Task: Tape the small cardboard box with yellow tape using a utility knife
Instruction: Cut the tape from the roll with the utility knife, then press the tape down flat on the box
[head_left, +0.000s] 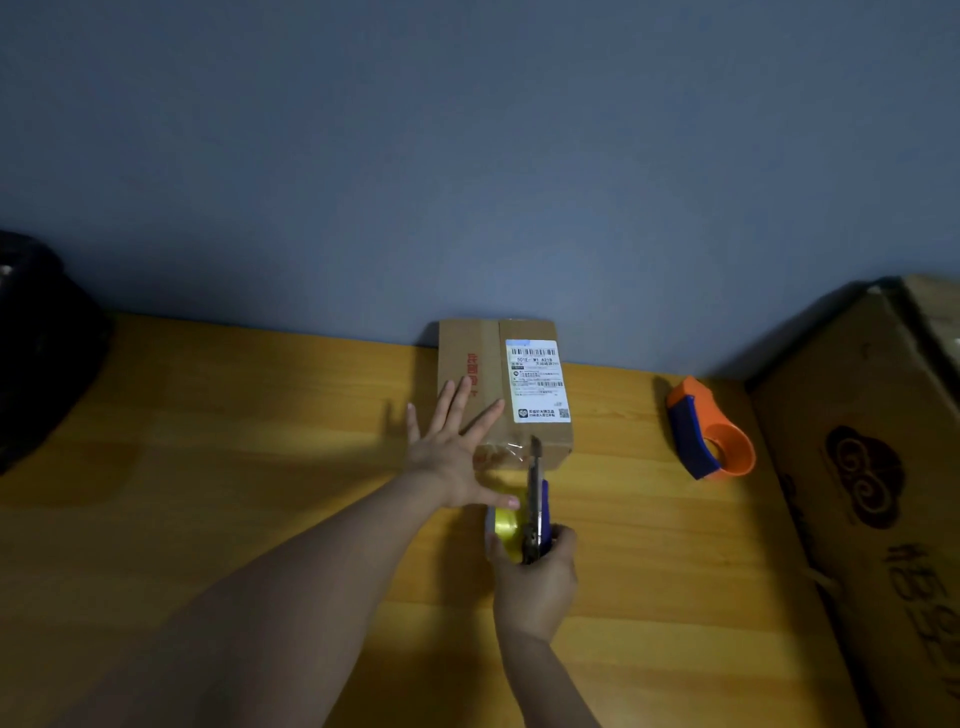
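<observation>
**Knife Meeting Tape at the Near End of a Small Box**

A blue-grey wall (467, 156) is filling the upper half of the view, and a yellow wooden surface (208, 467) is running along its foot. A large cardboard carton (872, 467) with dark printing is standing at the right edge, its contents not visible, and a dark bulky object (36, 338), too dim to identify, is sitting at the far left.

Against the wall, the small cardboard box (498, 384) is lying closed on the surface, a white shipping label (537, 380) on its top and red characters printed beside it.

The left hand (447, 457) is lying flat and wide open, fingers spread, pressing on the near left corner of the box, with the thumb stretching toward the roll of yellow tape (506, 525) just in front of the box.

The right hand (535, 577) is closing around that roll from below and is also gripping the utility knife (535, 499) by its blue handle. The blade is pointing away from the person, its tip meeting a glossy strip of tape (511, 449) pulled over the box's near edge. Whether the blade is touching the cardboard cannot be told.

An orange and blue tape dispenser (709, 431) is resting unattended on the surface to the right, between the box and the carton, well apart from both hands.
</observation>
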